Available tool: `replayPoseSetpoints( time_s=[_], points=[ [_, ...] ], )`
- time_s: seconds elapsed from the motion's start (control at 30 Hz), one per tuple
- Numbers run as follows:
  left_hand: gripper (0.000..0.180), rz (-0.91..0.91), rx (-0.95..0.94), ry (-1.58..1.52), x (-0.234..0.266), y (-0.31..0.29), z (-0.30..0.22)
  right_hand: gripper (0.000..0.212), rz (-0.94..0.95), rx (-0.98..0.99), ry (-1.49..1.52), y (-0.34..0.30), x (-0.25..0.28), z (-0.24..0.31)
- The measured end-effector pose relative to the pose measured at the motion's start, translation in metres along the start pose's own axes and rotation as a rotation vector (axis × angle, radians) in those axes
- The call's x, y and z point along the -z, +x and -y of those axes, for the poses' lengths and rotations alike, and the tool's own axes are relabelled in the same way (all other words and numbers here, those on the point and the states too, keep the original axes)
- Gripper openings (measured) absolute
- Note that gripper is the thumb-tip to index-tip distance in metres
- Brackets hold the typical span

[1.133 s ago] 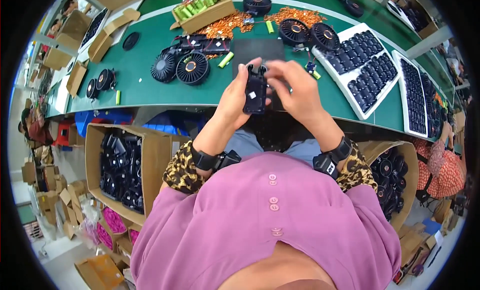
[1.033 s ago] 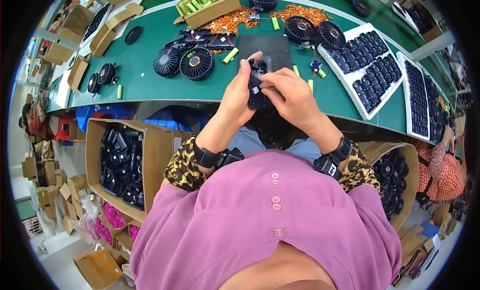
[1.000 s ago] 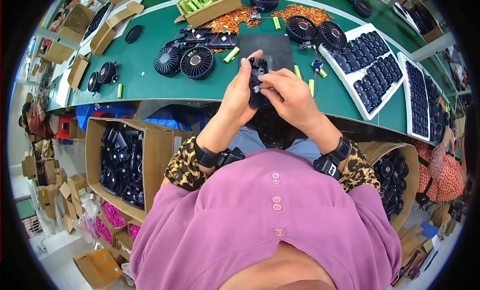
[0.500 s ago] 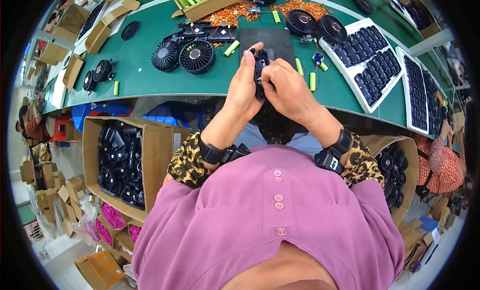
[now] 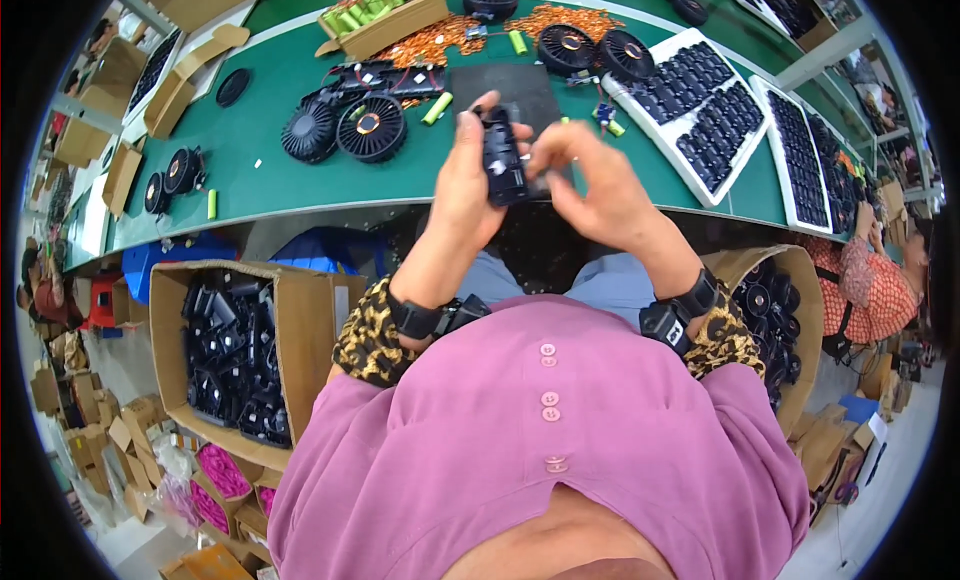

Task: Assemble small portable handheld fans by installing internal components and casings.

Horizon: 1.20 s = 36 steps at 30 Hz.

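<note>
My left hand (image 5: 462, 185) is wrapped round a black plastic handle casing (image 5: 503, 162), with its hollow inner side turned up. It holds the casing over the table's near edge, in front of a dark mat (image 5: 538, 92). Just right of the casing is my right hand (image 5: 605, 188), its fingers loosely bent and the thumb apart from them. Its fingertips are slightly smeared by motion, and nothing shows between them. Left of the mat lie a green battery cell (image 5: 437, 108) and a black round fan head (image 5: 371, 128).
White trays (image 5: 690, 115) of black casings lie on the green table (image 5: 270, 180) at the right. Orange small parts (image 5: 430, 45) and a carton of green cells (image 5: 390, 25) are at the back. Boxes of black parts (image 5: 285, 360) flank me. A person (image 5: 865, 290) sits at far right.
My right hand has come away from the casing to the right, its fingers loosening. The casing has turned in my left hand, so its hollow side shows more. The whole view has shifted slightly.
</note>
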<state>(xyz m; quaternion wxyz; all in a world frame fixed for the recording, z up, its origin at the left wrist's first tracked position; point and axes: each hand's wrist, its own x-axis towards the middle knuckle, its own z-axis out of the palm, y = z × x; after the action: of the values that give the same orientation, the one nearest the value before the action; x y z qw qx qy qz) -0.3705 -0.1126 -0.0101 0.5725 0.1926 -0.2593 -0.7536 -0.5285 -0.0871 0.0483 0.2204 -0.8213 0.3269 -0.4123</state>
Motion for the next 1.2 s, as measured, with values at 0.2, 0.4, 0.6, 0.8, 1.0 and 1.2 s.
replayPoseSetpoints(
  time_s=[0.2, 0.4, 0.6, 0.8, 1.0, 1.2],
  points=[
    [0.051, -0.079, -0.027, 0.058, 0.017, -0.002, -0.022, 0.023, 0.234, -0.516, -0.115, 0.019, 0.080, -0.040],
    [0.054, -0.044, 0.006, 0.190, 0.017, -0.001, -0.024, 0.110, 0.059, -0.437, -0.652, 0.063, 0.170, -0.205],
    [0.053, -0.090, 0.037, 0.251, 0.021, 0.002, -0.031, 0.103, 0.398, -0.627, -0.379, 0.082, 0.173, -0.207],
    [0.053, -0.040, 0.040, 0.315, 0.013, 0.015, -0.021, 0.096, 0.412, -0.567, -0.212, 0.066, 0.162, -0.218],
    [0.054, -0.001, 0.005, 0.456, 0.007, 0.015, -0.023, 0.075, 0.254, -0.509, -0.048, 0.064, 0.164, -0.166],
    [0.046, -0.021, -0.054, 0.531, -0.011, 0.021, -0.046, 0.058, 0.137, -0.323, -0.036, 0.075, 0.194, -0.094]
  ],
)
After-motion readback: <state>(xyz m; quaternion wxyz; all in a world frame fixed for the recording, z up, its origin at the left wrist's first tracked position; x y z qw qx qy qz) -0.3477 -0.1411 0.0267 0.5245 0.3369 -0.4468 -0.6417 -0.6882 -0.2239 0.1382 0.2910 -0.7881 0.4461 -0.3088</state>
